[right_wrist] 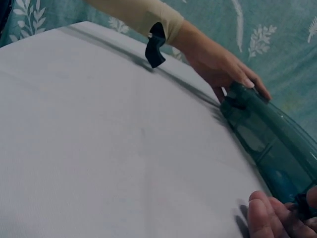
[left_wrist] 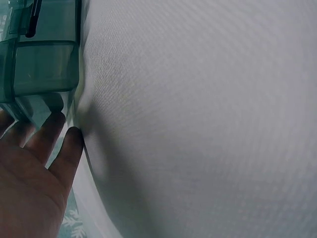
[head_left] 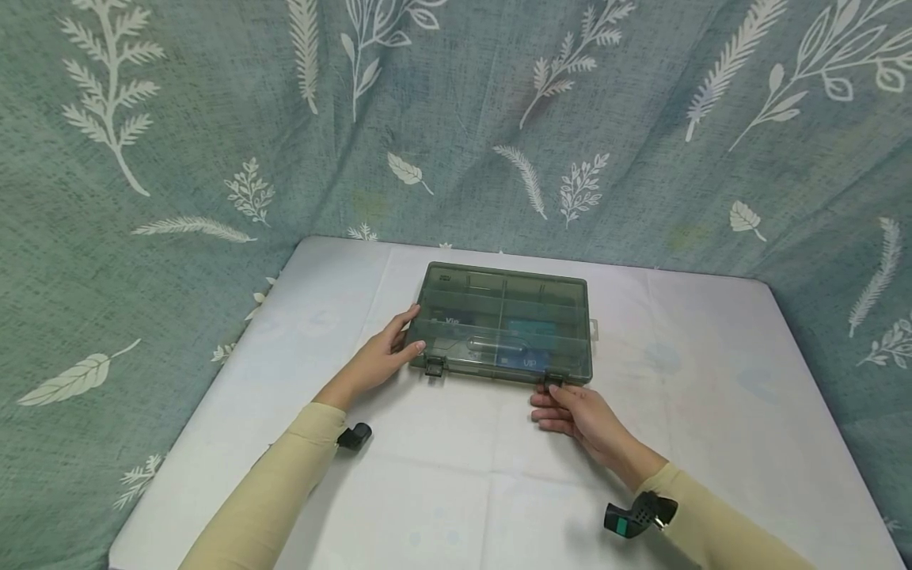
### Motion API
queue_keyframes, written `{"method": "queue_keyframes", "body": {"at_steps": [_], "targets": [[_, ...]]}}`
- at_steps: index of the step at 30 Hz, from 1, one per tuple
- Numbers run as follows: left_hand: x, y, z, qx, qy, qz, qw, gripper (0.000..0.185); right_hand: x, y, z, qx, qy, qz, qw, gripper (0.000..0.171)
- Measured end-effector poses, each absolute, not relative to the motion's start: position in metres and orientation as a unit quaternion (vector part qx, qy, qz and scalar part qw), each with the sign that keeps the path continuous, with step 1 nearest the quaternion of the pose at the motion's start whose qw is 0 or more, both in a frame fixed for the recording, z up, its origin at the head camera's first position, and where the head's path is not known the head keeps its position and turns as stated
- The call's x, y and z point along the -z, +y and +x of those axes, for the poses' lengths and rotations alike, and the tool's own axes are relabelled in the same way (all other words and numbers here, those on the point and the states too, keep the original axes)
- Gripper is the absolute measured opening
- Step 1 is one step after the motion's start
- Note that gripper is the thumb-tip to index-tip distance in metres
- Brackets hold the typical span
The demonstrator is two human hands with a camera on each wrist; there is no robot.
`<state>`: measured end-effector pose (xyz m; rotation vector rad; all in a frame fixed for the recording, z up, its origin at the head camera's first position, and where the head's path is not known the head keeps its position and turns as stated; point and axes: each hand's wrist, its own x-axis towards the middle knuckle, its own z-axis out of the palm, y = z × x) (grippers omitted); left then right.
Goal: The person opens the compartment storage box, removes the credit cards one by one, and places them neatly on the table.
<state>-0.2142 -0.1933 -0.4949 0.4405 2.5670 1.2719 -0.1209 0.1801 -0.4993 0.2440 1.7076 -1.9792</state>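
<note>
Box (head_left: pixel 504 323) lies closed on surface (head_left: pixel 442 467), between both hands. Left hand (head_left: pixel 381 356): fingers straight, pressed against its left end. Right hand (head_left: pixel 580 416): fingers loosely together, touching front latch (head_left: pixel 553 381).

Smoky see-through plastic organizer box (head_left: pixel 504 323), lid shut, flat on white table, centre toward 12 o'clock; dividers, blue cards inside; two dark latches along 6 o'clock edge.

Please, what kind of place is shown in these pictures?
Probably a makeshift indoor recording corner, not a workshop: a table under a white cloth, a leaf-print green fabric backdrop hung behind and beside it, and only a smoky plastic compartment box on it.
</note>
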Motion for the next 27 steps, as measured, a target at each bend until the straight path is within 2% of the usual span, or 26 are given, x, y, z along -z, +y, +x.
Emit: {"method": "queue_keyframes", "body": {"at_steps": [19,27], "targets": [[0.491,-0.196,-0.215,-0.456,0.871,0.133,0.123,0.078,0.481,0.225,-0.129,0.595,0.757,0.03,0.268,0.044],[0.492,-0.2,-0.217,-0.477,0.861,0.141,0.108,0.08,0.47,0.244,-0.136,0.502,0.837,0.027,0.213,0.036]]}}
